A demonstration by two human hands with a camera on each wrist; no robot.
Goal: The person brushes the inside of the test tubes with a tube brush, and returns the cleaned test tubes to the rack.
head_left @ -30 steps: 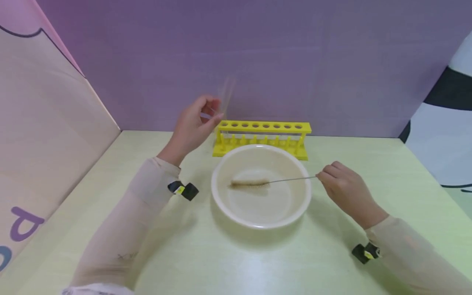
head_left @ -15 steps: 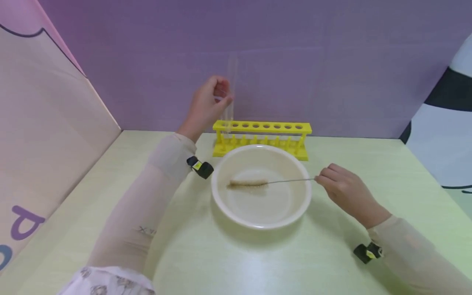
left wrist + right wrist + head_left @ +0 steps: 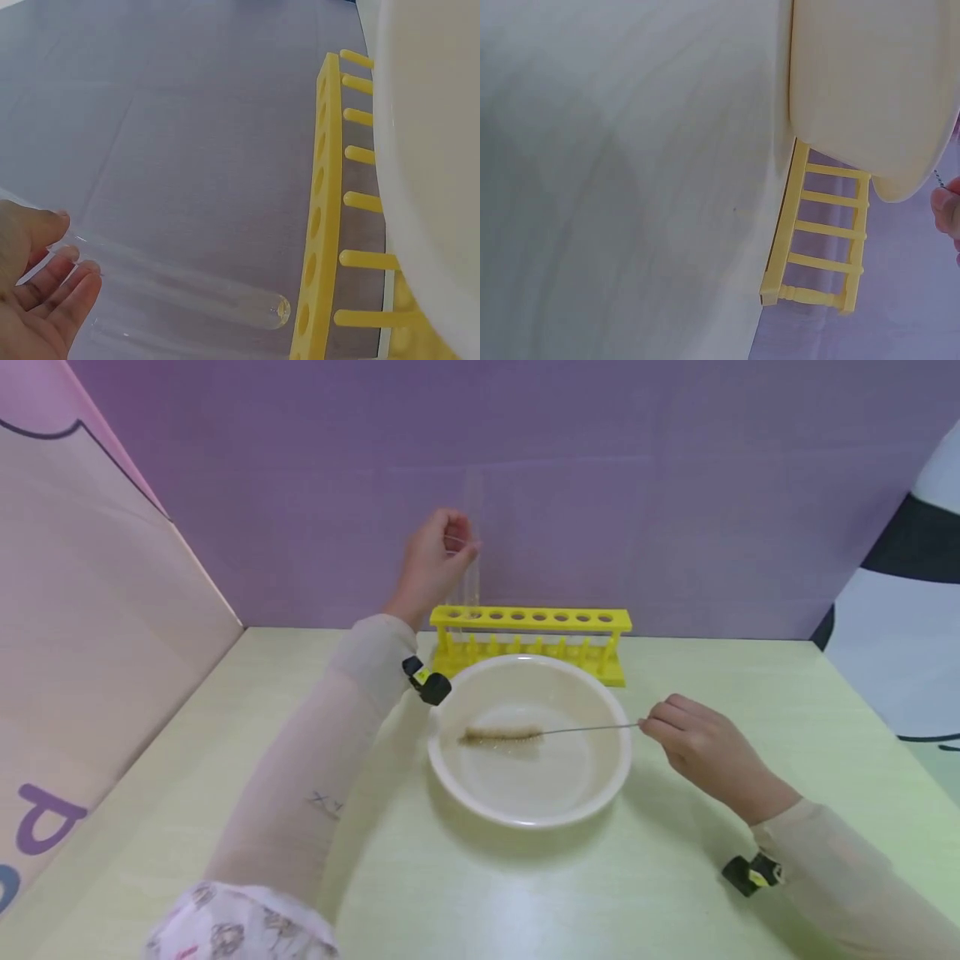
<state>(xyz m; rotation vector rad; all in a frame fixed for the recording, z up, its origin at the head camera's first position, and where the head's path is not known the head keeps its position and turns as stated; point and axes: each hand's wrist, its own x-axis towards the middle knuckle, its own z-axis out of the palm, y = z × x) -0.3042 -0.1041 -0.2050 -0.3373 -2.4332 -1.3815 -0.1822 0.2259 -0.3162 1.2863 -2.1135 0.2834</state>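
Observation:
My left hand [image 3: 435, 560] pinches a clear test tube [image 3: 187, 285] above the left end of a yellow test tube rack [image 3: 528, 625]. In the left wrist view, the tube's rounded bottom is right at the rack's top bar, by one of the holes. A second clear tube [image 3: 142, 341] shows faintly beside it, at the rack's end hole. My right hand [image 3: 708, 747] pinches the thin wire handle of a test tube brush [image 3: 502, 737]. Its tan bristles are inside a cream basin [image 3: 528, 821], and the wire crosses the right rim.
The basin stands in front of the rack and hides part of its base. Behind the rack, a purple backdrop [image 3: 555, 510] rises at the pale green table's [image 3: 480, 893] far edge. A printed panel [image 3: 97, 610] borders the left side.
My left hand has moved up and to the right with the test tube, which has swung upright and come down to the rack's top bar. The right hand and brush have barely moved.

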